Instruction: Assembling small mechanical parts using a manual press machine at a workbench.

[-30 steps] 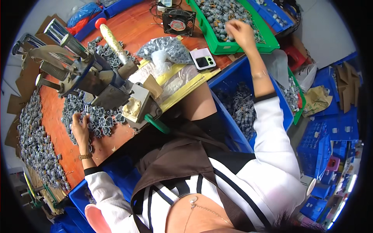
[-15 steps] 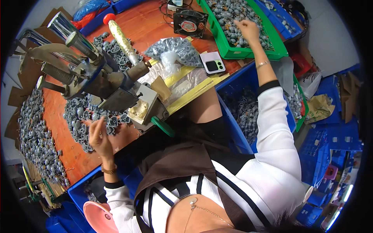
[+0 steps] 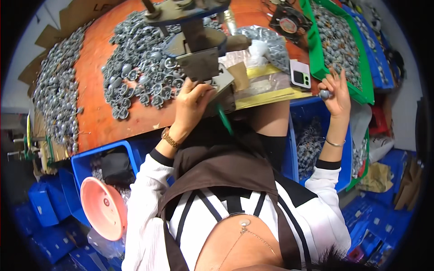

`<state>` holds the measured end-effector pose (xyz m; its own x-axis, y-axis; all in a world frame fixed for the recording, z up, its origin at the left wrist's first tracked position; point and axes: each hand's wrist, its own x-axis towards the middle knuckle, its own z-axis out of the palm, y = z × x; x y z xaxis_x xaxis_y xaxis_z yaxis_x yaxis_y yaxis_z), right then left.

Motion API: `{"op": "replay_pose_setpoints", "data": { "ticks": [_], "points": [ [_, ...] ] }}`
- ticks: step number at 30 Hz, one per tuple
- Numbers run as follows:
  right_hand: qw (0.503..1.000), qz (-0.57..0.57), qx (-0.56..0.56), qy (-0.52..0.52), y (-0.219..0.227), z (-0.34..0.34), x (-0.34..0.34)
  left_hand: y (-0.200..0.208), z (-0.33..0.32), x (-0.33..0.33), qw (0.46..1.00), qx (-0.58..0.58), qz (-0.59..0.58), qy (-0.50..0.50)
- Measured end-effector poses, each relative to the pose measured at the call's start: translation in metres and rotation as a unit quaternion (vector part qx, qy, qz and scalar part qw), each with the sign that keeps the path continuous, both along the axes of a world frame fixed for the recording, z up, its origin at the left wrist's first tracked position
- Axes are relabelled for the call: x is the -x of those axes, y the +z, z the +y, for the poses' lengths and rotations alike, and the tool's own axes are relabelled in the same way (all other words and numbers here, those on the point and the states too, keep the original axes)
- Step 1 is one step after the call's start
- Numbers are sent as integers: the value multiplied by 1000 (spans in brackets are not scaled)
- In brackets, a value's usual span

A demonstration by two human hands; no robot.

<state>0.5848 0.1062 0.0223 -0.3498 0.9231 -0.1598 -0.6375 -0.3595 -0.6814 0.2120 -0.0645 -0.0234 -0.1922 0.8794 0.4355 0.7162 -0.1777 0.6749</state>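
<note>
My left hand is at the hand press, its fingers pinched together beside the light metal block under the press head. Whatever those fingertips hold is hidden. My right hand is raised near the corner of the green tray. Between its thumb and bent fingers sits a small grey ball-shaped part, while other fingers stretch upward. A pile of grey cup-shaped plastic parts lies left of the press. The green tray holds grey rounded parts with thin wires.
A phone lies by the tray, with a small black fan behind. Grey parts line the table's left side. Blue bins stand below the front edge, beside a pink bowl. A green handle juts from under the press.
My left hand has moved from the cup-shaped parts to the press. My right hand has come out of the green tray toward me with a grey part. The view has shifted.
</note>
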Motion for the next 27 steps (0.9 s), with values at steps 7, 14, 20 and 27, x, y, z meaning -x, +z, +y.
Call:
{"op": "replay_pose_setpoints", "data": {
  "ticks": [7,14,20,27],
  "points": [
    [987,39,-111,112,9,-11,25,1,-8,34,997,12,-15,-75],
    [978,-162,-122,-41,-1,-52,34,-5,15,182,948,29,225,224],
    [918,-348,-164,97,8,-108,76,-19,42,221,928,171,244,224],
    [853,-395,-255,227,-5,-134,99,-15,34,211,922,68,320,207]
  ]
}}
